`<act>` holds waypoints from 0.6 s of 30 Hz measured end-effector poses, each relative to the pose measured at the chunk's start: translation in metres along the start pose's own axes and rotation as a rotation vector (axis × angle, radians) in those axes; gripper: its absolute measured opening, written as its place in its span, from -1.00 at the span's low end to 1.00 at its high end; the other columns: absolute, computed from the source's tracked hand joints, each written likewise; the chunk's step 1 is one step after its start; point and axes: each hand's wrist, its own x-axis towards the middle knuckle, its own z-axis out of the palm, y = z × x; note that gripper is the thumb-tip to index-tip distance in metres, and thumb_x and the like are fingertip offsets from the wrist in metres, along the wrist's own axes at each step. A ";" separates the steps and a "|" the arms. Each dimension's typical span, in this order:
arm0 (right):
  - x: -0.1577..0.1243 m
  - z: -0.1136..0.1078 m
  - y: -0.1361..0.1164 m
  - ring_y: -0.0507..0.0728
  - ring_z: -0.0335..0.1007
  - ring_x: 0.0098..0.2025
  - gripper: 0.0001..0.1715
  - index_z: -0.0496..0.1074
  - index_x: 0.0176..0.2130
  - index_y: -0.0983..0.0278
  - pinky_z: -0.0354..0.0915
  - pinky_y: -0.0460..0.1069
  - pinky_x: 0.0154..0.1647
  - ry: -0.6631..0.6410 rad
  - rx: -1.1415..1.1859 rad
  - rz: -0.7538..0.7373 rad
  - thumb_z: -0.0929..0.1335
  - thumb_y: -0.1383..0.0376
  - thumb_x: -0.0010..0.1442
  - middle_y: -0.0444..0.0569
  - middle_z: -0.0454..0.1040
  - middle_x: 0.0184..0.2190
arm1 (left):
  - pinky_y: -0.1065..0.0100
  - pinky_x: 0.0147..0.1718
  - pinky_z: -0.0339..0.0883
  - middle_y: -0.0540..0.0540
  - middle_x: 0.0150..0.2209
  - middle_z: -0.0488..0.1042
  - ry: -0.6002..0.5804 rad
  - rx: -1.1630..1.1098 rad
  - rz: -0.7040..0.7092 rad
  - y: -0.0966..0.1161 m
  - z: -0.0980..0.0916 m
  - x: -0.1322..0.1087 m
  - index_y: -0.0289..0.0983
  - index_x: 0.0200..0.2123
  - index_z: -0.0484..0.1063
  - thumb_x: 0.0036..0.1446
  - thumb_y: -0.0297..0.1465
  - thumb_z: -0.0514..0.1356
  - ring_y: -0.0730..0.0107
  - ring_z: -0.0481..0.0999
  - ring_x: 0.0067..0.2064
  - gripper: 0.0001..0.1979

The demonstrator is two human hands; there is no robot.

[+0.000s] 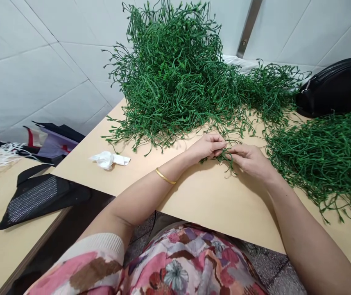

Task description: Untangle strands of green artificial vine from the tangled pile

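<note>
Over the wooden table (pixel 193 200) my two hands meet at a small bunch of thin green artificial plant stems (pixel 227 157). My left hand (pixel 208 146), with a gold bangle (pixel 165 177) on its wrist, is closed around part of the bunch, and some stem ends stick out beneath it. From the other side my right hand (pixel 250 160) pinches the stems between thumb and fingers. A large heap of similar green stems (pixel 175 78) rises just behind the hands. To the right lies a second, lower pile of green stems (pixel 325 155).
A crumpled white tissue (pixel 109 159) lies on the table's left part. At the back right sits a black bag (pixel 338 88) near the tiled wall (pixel 40 73). On an adjoining table to the left are a black mesh item (pixel 37 196) and white fringed material (pixel 0 159).
</note>
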 end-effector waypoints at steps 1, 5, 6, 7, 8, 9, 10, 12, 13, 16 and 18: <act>0.000 0.000 0.000 0.02 0.22 -0.47 -0.81 0.49 -0.43 0.30 0.12 -0.07 -0.45 -0.017 -0.002 0.014 0.30 0.27 0.03 -0.09 0.42 -0.53 | 0.53 -0.70 -0.21 0.09 -0.72 0.17 0.003 0.005 -0.006 0.001 0.000 0.000 -0.31 -0.54 0.20 0.07 -0.43 0.10 0.70 -0.01 -0.71 -0.83; 0.001 0.000 -0.004 0.03 0.21 -0.43 -0.81 0.44 -0.43 0.32 0.12 -0.05 -0.37 0.075 0.043 0.032 0.28 0.26 0.05 -0.09 0.38 -0.51 | 0.53 -0.68 -0.19 0.10 -0.67 0.19 -0.008 0.009 -0.030 0.003 0.000 -0.003 -0.32 -0.42 0.30 -0.01 -0.49 0.12 0.70 0.02 -0.68 -0.97; 0.001 0.000 -0.006 0.03 0.20 -0.43 -0.80 0.43 -0.43 0.32 0.12 -0.05 -0.37 0.091 0.048 0.032 0.28 0.24 0.06 -0.09 0.36 -0.51 | 0.53 -0.67 -0.19 0.10 -0.66 0.19 -0.027 0.021 -0.033 0.004 0.000 -0.003 -0.32 -0.40 0.31 -0.04 -0.49 0.13 0.70 0.03 -0.68 -0.93; 0.001 0.000 -0.007 0.02 0.18 -0.44 -0.79 0.40 -0.43 0.31 0.12 -0.04 -0.37 0.095 0.055 0.034 0.27 0.23 0.07 -0.10 0.34 -0.52 | 0.53 -0.67 -0.19 0.10 -0.65 0.20 -0.043 0.040 -0.032 0.005 0.000 -0.004 -0.33 -0.38 0.32 -0.06 -0.49 0.13 0.71 0.02 -0.67 -0.90; 0.001 0.001 -0.007 0.02 0.16 -0.45 -0.78 0.38 -0.43 0.31 0.12 -0.05 -0.39 0.091 0.058 0.036 0.26 0.21 0.09 -0.11 0.32 -0.54 | 0.53 -0.66 -0.19 0.11 -0.63 0.20 -0.051 0.067 -0.027 0.005 0.000 -0.004 -0.34 -0.37 0.33 -0.07 -0.48 0.14 0.72 0.02 -0.66 -0.88; 0.001 0.001 -0.008 0.01 0.15 -0.47 -0.78 0.35 -0.44 0.30 0.11 -0.05 -0.40 0.088 0.054 0.035 0.25 0.21 0.11 -0.12 0.29 -0.55 | 0.52 -0.66 -0.18 0.11 -0.62 0.21 -0.052 0.098 -0.021 0.006 0.000 -0.005 -0.35 -0.37 0.34 -0.08 -0.46 0.15 0.72 0.01 -0.66 -0.87; 0.001 0.001 -0.008 0.01 0.13 -0.48 -0.78 0.32 -0.45 0.30 0.10 -0.05 -0.41 0.088 0.041 0.026 0.23 0.22 0.13 -0.14 0.27 -0.56 | 0.52 -0.65 -0.16 0.11 -0.61 0.23 -0.052 0.131 -0.014 0.007 0.000 -0.005 -0.36 -0.36 0.36 -0.09 -0.45 0.16 0.73 0.02 -0.65 -0.85; 0.001 0.003 -0.007 0.01 0.12 -0.47 -0.78 0.27 -0.47 0.28 0.09 -0.06 -0.41 0.103 0.001 -0.002 0.21 0.23 0.15 -0.14 0.24 -0.57 | 0.51 -0.62 -0.11 0.09 -0.56 0.28 -0.069 0.184 0.008 0.008 -0.001 -0.007 -0.38 -0.34 0.38 -0.10 -0.41 0.19 0.73 0.06 -0.62 -0.79; 0.002 0.004 -0.007 0.01 0.12 -0.47 -0.78 0.26 -0.47 0.28 0.09 -0.06 -0.41 0.116 -0.015 -0.015 0.21 0.24 0.15 -0.14 0.23 -0.56 | 0.50 -0.60 -0.08 0.08 -0.53 0.30 -0.087 0.197 0.022 0.009 -0.002 -0.007 -0.38 -0.31 0.40 -0.10 -0.38 0.21 0.72 0.09 -0.59 -0.75; 0.003 0.007 -0.004 0.01 0.11 -0.46 -0.81 0.26 -0.43 0.27 0.08 -0.06 -0.41 0.160 -0.005 -0.020 0.21 0.24 0.16 -0.15 0.23 -0.54 | 0.49 -0.51 0.05 0.04 -0.43 0.38 -0.141 0.188 0.039 0.007 -0.006 -0.006 -0.37 -0.23 0.41 -0.17 -0.36 0.27 0.67 0.23 -0.50 -0.64; 0.003 0.008 -0.003 0.00 0.08 -0.48 -0.81 0.26 -0.44 0.27 0.07 -0.06 -0.43 0.174 0.019 -0.014 0.21 0.24 0.15 -0.16 0.20 -0.55 | 0.47 -0.43 0.12 0.03 -0.41 0.40 -0.127 0.167 0.035 0.003 -0.007 -0.003 -0.37 -0.27 0.41 -0.22 -0.42 0.29 0.62 0.30 -0.44 -0.65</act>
